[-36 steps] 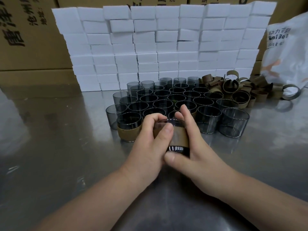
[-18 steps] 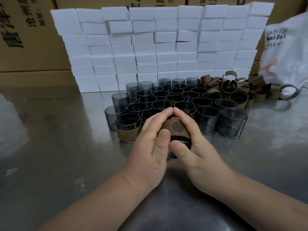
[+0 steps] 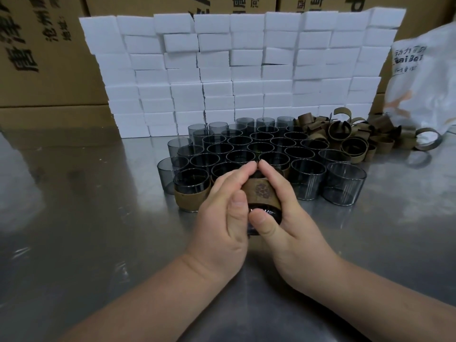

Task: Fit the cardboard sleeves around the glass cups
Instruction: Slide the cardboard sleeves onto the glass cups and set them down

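Fingers (image 3: 234, 178) of left hand (image 3: 219, 218) and right hand (image 3: 293, 223) clasping sleeved glass cup (image 3: 267, 214), far end hidden

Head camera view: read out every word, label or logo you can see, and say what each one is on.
"aiBei": white bag, first letter unclear; Chinese lines above and below too blurred.
"P": top carton, cut by the frame.
"唐", "地址": left carton, sideways; the rest cropped.
Cardboard sleeve: printed emblem, no words.

Head view — close, downward over table (image 3: 74, 218).
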Demonstrator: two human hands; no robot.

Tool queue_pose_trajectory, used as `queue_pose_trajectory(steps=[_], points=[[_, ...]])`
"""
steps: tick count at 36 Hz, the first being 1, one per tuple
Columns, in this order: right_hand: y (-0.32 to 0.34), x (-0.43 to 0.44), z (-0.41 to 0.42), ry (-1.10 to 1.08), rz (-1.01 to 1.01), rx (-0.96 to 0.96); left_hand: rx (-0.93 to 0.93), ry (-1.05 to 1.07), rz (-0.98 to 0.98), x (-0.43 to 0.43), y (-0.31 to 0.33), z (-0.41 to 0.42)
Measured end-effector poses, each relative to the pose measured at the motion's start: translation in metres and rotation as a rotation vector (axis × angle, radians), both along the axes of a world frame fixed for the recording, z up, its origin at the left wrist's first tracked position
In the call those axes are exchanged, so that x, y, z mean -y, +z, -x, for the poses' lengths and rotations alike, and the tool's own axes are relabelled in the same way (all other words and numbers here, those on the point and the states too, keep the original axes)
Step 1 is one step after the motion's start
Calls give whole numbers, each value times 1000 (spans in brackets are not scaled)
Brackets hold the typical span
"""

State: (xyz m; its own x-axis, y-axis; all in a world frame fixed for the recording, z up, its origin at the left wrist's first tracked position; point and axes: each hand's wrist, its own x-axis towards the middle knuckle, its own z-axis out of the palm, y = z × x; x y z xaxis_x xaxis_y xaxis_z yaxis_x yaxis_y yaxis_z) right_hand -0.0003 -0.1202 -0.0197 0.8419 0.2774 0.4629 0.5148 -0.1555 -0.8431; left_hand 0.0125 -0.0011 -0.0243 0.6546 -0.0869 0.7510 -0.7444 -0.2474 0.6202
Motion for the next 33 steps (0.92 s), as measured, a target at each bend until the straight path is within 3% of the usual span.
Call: queue_pose_trajectory(steps=[5,13,20,30,33], points=[[3,3,-3,-36,55,4,-80,-35,19,-1,0,-2],[-2,10,-12,-98,158,-26,-216,6,-130,-10,-3,-13],[-4,11,-13,-130,322,67,-269,72,-250,-6,-6,-15],[5,21,-11,-52,394,211,-286,-64,-56,-7,1,-8],[3,22,-11,-121,411,257,-239,-46,-89,-6,1,-7]])
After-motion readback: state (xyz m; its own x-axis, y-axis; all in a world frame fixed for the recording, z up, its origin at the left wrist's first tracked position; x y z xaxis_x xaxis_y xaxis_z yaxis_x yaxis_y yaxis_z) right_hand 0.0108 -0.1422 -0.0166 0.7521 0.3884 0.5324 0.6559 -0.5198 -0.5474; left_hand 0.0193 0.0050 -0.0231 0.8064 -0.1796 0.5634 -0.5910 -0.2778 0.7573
